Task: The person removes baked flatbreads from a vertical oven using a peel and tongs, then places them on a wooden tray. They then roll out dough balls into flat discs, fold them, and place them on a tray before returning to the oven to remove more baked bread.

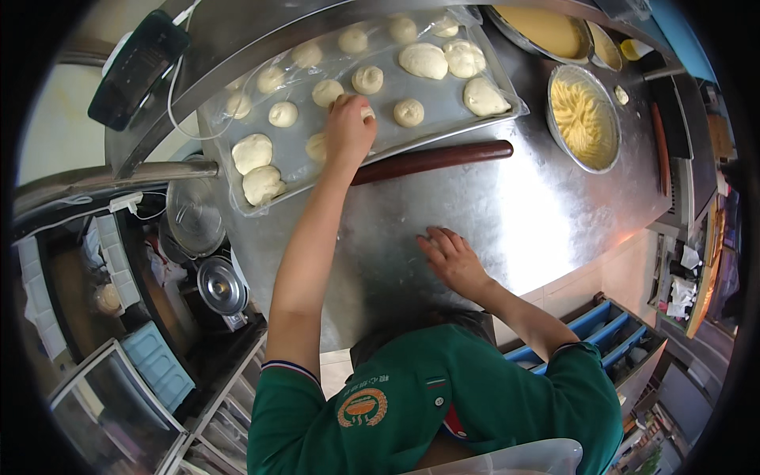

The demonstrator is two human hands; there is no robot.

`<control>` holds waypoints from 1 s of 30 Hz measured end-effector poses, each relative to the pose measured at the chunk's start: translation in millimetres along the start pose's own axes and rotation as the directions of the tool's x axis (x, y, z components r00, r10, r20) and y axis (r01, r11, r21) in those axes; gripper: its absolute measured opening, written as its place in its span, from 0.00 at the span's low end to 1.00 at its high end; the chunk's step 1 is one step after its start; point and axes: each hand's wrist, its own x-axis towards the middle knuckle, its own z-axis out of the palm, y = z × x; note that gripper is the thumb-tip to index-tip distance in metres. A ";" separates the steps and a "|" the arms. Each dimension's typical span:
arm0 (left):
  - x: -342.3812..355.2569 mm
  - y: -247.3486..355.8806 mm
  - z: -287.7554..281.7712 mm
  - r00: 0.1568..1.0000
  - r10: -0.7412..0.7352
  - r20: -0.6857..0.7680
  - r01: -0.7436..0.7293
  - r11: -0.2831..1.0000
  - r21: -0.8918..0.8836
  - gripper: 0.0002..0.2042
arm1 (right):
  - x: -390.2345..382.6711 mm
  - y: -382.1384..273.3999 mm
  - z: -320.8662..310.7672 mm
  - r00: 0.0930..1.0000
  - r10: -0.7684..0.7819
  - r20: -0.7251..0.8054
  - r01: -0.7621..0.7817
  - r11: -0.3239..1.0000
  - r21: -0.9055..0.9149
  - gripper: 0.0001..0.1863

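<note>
Head view: left hand (349, 131) is over the tray (447, 104), grip closed around a dough ball (367, 113); other dough balls (408, 112) sit nearby. Right hand (455, 260), grip released, is over the metal surface (380, 229); contact unclear. Rolling pin (443, 161) lies beside the tray.

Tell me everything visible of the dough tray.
The tray is a shallow, rectangular, grey metal-looking pan with a raised rim, lying on the steel-looking table. Clear plastic film shows around its edges. It bears pale dough pieces, some small, some larger. The left hand is over it, at one piece. A dark rolling pin lies along the near side; contact is unclear.
</note>
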 end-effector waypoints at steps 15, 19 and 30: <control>-45.1 8.8 19.7 0.936 0.146 0.321 -0.188 0.977 0.105 0.37 | -9.8 13.2 8.9 0.999 -0.019 -0.036 0.021 0.999 0.033 0.29; -39.1 13.5 24.9 0.881 0.088 0.464 -0.196 0.962 0.190 0.39 | -7.4 11.2 7.3 0.999 -0.013 -0.038 0.014 1.000 0.018 0.29; -20.4 -2.4 18.8 0.973 -0.057 0.223 0.106 0.970 -0.218 0.27 | -9.7 8.5 2.7 0.998 0.002 -0.066 0.001 0.999 0.039 0.29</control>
